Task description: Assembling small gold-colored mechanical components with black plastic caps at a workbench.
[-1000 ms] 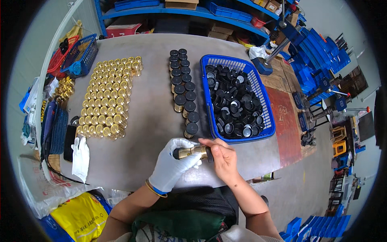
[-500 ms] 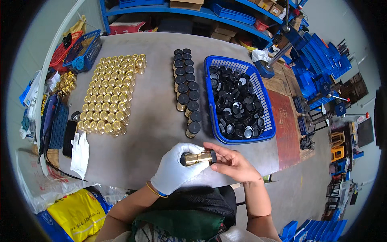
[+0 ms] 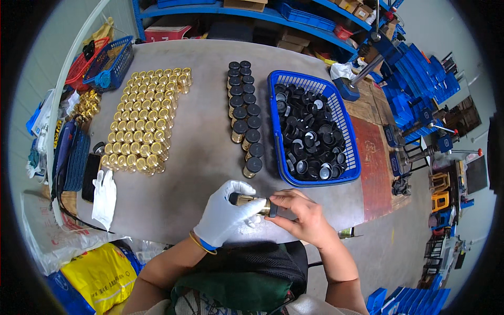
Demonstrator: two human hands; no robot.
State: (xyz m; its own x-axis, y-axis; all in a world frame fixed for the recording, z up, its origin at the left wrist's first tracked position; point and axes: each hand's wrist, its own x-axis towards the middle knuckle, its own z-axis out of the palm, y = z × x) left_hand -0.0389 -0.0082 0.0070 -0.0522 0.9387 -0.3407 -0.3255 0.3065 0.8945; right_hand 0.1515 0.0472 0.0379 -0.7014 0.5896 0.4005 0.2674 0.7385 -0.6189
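My left hand (image 3: 221,214), in a white glove, is closed around a short brass cylinder (image 3: 244,199) held sideways above the near table edge. Black shows at both of its ends. The bare fingers of my right hand (image 3: 303,216) pinch the black cap (image 3: 272,209) on the cylinder's right end. Beyond my hands stand brass cylinders with black caps (image 3: 253,166), in two columns. To their right, a blue basket (image 3: 313,183) holds many loose black caps (image 3: 310,137). Rows of gold-coloured cylinders (image 3: 137,126) without black caps fill the left part of the table.
A spare white glove (image 3: 105,199) and a dark phone (image 3: 90,177) lie at the table's left edge. Red and blue baskets (image 3: 118,63) stand at the far left. A press with a metal column (image 3: 366,72) stands at the far right, near blue shelving (image 3: 252,17).
My right fingers have closed from a loose, spread hold into a tight pinch on the cap. The cylinder has shifted slightly left and its right end tips a little lower.
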